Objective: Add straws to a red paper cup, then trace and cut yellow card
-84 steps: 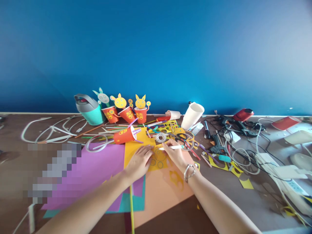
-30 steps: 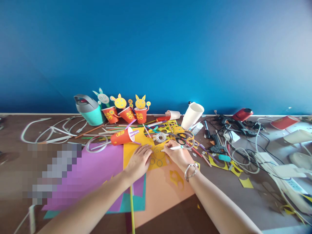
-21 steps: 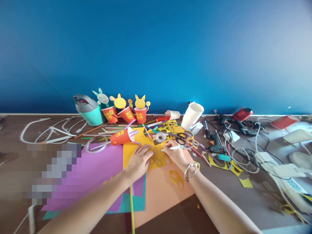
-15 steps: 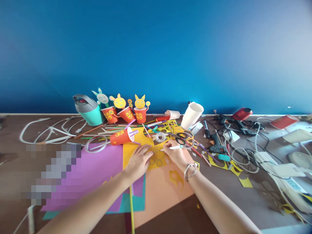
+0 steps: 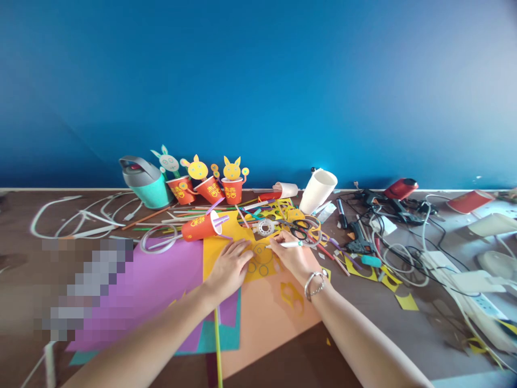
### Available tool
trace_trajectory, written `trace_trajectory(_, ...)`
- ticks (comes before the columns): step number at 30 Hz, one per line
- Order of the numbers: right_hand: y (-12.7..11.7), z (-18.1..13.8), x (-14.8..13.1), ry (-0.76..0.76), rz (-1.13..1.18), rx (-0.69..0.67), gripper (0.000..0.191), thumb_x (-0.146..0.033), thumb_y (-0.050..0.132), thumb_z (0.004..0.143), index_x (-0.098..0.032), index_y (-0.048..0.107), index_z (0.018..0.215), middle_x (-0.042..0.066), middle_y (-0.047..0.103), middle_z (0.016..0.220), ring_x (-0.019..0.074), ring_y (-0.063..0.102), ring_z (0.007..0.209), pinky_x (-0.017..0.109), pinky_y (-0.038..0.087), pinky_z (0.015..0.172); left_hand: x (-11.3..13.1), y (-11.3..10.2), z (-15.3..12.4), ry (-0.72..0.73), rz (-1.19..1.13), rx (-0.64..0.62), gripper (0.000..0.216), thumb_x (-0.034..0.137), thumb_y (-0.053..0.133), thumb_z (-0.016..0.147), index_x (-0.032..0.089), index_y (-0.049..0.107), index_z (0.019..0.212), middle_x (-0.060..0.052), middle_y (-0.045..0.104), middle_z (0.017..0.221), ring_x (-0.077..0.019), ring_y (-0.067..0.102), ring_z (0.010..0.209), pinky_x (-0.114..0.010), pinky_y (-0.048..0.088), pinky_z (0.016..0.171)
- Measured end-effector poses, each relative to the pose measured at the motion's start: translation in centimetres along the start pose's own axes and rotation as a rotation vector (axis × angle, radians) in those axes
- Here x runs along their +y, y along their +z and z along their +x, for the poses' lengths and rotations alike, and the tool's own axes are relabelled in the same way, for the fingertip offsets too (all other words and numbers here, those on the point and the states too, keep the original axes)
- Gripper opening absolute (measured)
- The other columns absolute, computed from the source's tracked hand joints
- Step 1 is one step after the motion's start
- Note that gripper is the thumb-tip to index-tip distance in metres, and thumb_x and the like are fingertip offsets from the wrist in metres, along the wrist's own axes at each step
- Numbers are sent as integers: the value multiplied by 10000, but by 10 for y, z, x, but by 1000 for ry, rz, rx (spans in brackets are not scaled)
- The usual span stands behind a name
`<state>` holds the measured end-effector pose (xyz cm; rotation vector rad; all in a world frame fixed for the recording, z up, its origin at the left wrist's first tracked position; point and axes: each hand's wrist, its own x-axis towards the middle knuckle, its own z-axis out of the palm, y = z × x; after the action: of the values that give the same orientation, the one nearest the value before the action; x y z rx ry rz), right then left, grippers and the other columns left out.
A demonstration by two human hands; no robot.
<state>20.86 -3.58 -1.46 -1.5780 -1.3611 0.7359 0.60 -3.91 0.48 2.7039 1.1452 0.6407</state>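
My left hand [image 5: 231, 267] lies flat, fingers stretched, pressing down a yellow paper sheet [image 5: 216, 248] that bears drawn green circles [image 5: 262, 254]. My right hand [image 5: 293, 257], with a bracelet at the wrist, is closed round a white pen [image 5: 286, 244] whose tip touches the yellow sheet beside the largest circle. The yellow sheet rests on a purple sheet [image 5: 153, 280] and an orange sheet [image 5: 262, 318]. A red paper cup [image 5: 200, 227] lies on its side just left of the yellow sheet.
At the blue wall stand three red cups with paper bunny heads [image 5: 210, 186], a teal kettle [image 5: 146, 180] and a white cup [image 5: 319, 191]. Scissors [image 5: 301, 229], straws and a tape ring [image 5: 265, 227] lie beyond my hands. A glue gun [image 5: 357, 237], cables and a power strip [image 5: 476, 307] fill the right.
The pen tip has shifted slightly over the yellow sheet near the circles; my left hand stays flat on the paper. The view has drifted a little.
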Motion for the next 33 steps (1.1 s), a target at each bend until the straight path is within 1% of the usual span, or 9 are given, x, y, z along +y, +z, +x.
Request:
trace_trajectory(4,-2,-1,-2,-13,-31,5,272,-357,539,758,-231,370,587,-39,445,556,135,422,548,245,316,500,0,0,0,3,-7,3,329,6,485,800,201,657,1002,-93,626,1229,-258,549,1185,-474,450,1019)
trace_trajectory(8,-3,-1,-9,-24,-75,37,235,-292,498,730,-229,331,578,-42,420,551,122,371,521,248,276,483,0,0,0,-5,-11,-1,334,4,492,797,201,656,1011,-90,625,1235,-259,547,1191,-474,450,1020)
trace_trajectory(13,-6,-2,-17,-39,-141,78,217,-259,459,693,-227,285,567,-43,358,529,115,314,508,251,233,459,0,-1,0,-8,-23,-5,337,11,491,802,209,659,1017,-92,624,1238,-260,547,1195,-489,445,1026)
trace_trajectory(15,-8,-3,-16,-31,-152,95,206,-262,459,678,-228,291,563,-41,349,511,117,308,505,254,216,447,0,-1,0,-9,-21,-6,339,8,490,801,208,661,1016,-92,626,1235,-262,548,1195,-489,448,1023)
trace_trajectory(18,-12,-6,-9,-18,-133,95,178,-285,480,666,-234,347,560,-33,374,474,131,335,502,265,202,434,0,-1,0,-12,-20,-8,342,12,497,801,213,660,1024,-89,624,1241,-262,547,1198,-484,452,1019)
trace_trajectory(21,-10,-5,0,-6,-116,98,157,-290,490,656,-237,384,553,-22,419,463,141,368,502,271,215,433,-1,0,0,-15,-29,-7,346,13,501,798,221,659,1025,-86,621,1246,-258,546,1201,-487,447,1024)
trace_trajectory(25,-5,-2,7,10,-105,109,133,-284,490,638,-235,409,545,-18,476,484,143,413,509,261,263,444,-1,1,0,-13,-27,-6,338,10,503,794,211,657,1018,-93,622,1243,-262,546,1201,-489,446,1022)
trace_trajectory(27,-4,-1,7,11,-85,97,119,-282,489,632,-232,420,549,-19,491,495,141,426,515,253,281,448,-1,1,0,-10,-22,-7,330,12,504,796,205,657,1015,-97,622,1243,-265,547,1200,-489,447,1021)
trace_trajectory(33,-3,0,-1,-4,-73,34,141,-248,474,631,-220,378,532,-32,486,516,118,412,506,233,304,455,-1,0,0,-4,-24,-1,348,8,499,789,217,659,1017,-95,621,1243,-259,546,1200,-485,454,1014)
